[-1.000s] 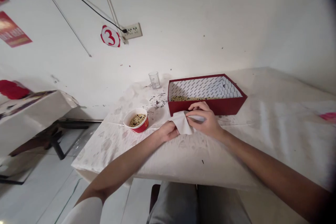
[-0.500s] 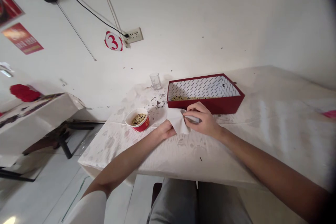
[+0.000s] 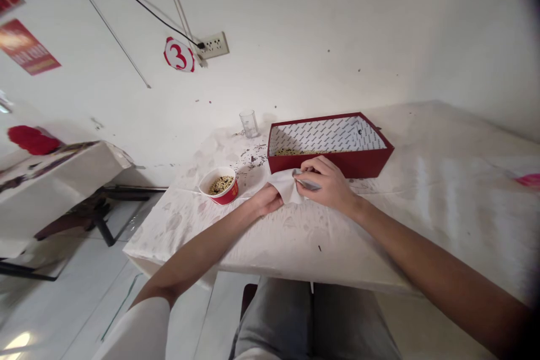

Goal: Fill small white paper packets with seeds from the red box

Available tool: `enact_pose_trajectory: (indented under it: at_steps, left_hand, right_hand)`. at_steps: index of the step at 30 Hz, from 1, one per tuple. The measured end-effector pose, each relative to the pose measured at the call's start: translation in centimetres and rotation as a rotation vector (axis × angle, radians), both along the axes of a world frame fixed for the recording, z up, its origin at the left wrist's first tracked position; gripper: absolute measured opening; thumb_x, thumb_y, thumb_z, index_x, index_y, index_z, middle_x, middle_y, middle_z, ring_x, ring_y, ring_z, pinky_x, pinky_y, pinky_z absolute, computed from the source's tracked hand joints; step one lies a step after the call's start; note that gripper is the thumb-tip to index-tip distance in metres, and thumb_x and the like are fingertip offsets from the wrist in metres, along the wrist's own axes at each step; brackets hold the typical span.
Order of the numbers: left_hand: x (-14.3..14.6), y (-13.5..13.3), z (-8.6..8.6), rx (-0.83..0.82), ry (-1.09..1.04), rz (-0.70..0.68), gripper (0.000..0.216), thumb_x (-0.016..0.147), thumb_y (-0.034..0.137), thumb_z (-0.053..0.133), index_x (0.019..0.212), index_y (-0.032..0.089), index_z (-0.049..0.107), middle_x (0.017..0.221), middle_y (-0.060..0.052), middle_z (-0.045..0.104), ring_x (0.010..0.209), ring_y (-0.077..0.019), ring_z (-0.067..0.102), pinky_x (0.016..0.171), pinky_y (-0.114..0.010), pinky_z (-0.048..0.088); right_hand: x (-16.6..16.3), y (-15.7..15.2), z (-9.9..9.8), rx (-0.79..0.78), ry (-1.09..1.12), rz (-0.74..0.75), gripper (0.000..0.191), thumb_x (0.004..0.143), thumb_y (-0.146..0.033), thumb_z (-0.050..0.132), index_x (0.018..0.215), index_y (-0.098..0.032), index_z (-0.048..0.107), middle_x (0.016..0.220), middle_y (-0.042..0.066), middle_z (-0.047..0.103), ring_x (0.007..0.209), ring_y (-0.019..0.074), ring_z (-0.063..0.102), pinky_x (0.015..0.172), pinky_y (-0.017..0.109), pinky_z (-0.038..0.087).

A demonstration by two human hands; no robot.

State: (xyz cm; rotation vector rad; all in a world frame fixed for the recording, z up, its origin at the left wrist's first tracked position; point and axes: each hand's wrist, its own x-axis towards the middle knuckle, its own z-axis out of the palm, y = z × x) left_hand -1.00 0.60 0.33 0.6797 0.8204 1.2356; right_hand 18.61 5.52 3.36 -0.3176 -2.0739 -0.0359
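Observation:
My left hand [image 3: 268, 200] is closed on the edge of a soft white piece [image 3: 283, 185] that looks like a thin cloth or a small fabric bag. On its other side, my right hand [image 3: 328, 184] has its fingers pinched at the upper part of the same white piece. A smooth grey object [image 3: 311, 185] shows in the right hand, its kind partly hidden by the fingers. Just behind the hands is a red open box [image 3: 358, 164] with patterned white lining, mixed grains [image 3: 289, 152] lying at its bottom. To the left, a red and white paper bowl [image 3: 225, 196] holds similar grains [image 3: 221, 184].
A clear glass [image 3: 248, 125] stands near the wall, with dark scattered bits [image 3: 252, 158] on the white tablecloth [image 3: 363, 247] beside it. One dark sliver [image 3: 319, 248] lies near the front edge. A power socket [image 3: 214, 45] is on the wall; another table [image 3: 63, 191] stands left.
The view has shifted slightly. The right fingers have changed position a little on the white piece, and the grey object shows less. The left hand keeps its hold.

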Motion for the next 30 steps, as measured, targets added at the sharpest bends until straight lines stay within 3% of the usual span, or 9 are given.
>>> enact_pose_trajectory:
  at_steps: [5, 9, 14, 18, 21, 25, 30]
  left_hand:
    - [0.0, 0.2, -0.3, -0.017, 0.042, 0.076, 0.053, 0.066, 0.01, 0.09, 0.117, 0.018, 0.075, 0.106, -0.011, 0.08, 0.105, -0.0264, 0.075, 0.099, -0.039, 0.057]
    - [-0.5, 0.5, -0.6, -0.027, 0.02, 0.06, 0.055, 0.063, 0.004, 0.09, 0.114, 0.018, 0.076, 0.096, -0.008, 0.08, 0.103, -0.0261, 0.074, 0.1, -0.042, 0.056]
    - [-0.8, 0.6, -0.6, 0.047, -0.022, 0.065, 0.051, 0.065, 0.004, 0.089, 0.112, 0.019, 0.076, 0.098, -0.008, 0.079, 0.108, -0.0262, 0.072, 0.105, -0.044, 0.052]
    - [-0.6, 0.5, -0.5, 0.064, 0.044, 0.007, 0.033, 0.066, 0.017, 0.092, 0.096, 0.015, 0.077, 0.095, -0.011, 0.078, 0.106, -0.0264, 0.072, 0.1, -0.04, 0.052]
    - [-0.5, 0.4, -0.5, 0.09, 0.101, -0.045, 0.034, 0.062, 0.029, 0.096, 0.085, 0.013, 0.076, 0.089, -0.012, 0.077, 0.099, -0.0271, 0.072, 0.091, -0.037, 0.054]
    - [0.0, 0.2, -0.4, 0.162, 0.129, -0.066, 0.036, 0.066, 0.04, 0.094, 0.083, 0.015, 0.074, 0.088, -0.011, 0.076, 0.096, -0.0249, 0.071, 0.081, -0.031, 0.052]
    - [0.7, -0.3, 0.1, 0.198, 0.141, -0.056, 0.032, 0.071, 0.039, 0.091, 0.085, 0.015, 0.073, 0.084, -0.009, 0.075, 0.091, -0.0233, 0.07, 0.074, -0.029, 0.049]
  right_hand:
    - [-0.3, -0.1, -0.1, -0.013, -0.018, -0.023, 0.015, 0.088, -0.014, 0.068, 0.093, -0.027, 0.074, 0.098, 0.005, 0.069, 0.088, 0.0221, 0.06, 0.077, 0.04, 0.053]
    - [-0.3, -0.1, -0.1, 0.018, -0.028, -0.02, 0.016, 0.089, -0.013, 0.068, 0.095, -0.026, 0.075, 0.097, 0.005, 0.07, 0.088, 0.022, 0.061, 0.077, 0.04, 0.053]
    - [-0.1, 0.1, -0.1, -0.009, -0.053, -0.028, 0.022, 0.09, -0.014, 0.068, 0.102, -0.029, 0.078, 0.098, 0.005, 0.071, 0.089, 0.0228, 0.062, 0.079, 0.042, 0.053]
    - [0.0, 0.2, -0.1, 0.0, -0.05, -0.049, 0.016, 0.092, -0.018, 0.069, 0.101, -0.028, 0.077, 0.097, 0.006, 0.069, 0.089, 0.0224, 0.061, 0.077, 0.041, 0.053]
    - [-0.1, 0.0, -0.1, 0.048, -0.058, -0.088, 0.012, 0.092, -0.019, 0.069, 0.096, -0.027, 0.076, 0.096, 0.006, 0.069, 0.088, 0.0224, 0.06, 0.076, 0.041, 0.051]
    - [-0.2, -0.5, -0.2, 0.058, -0.064, -0.138, 0.014, 0.091, -0.017, 0.069, 0.094, -0.028, 0.076, 0.095, 0.004, 0.07, 0.09, 0.0232, 0.06, 0.077, 0.041, 0.049]
    - [-0.7, -0.9, -0.5, -0.022, -0.012, -0.162, 0.012, 0.087, -0.018, 0.071, 0.094, -0.026, 0.076, 0.099, 0.006, 0.068, 0.091, 0.0245, 0.06, 0.078, 0.043, 0.049]
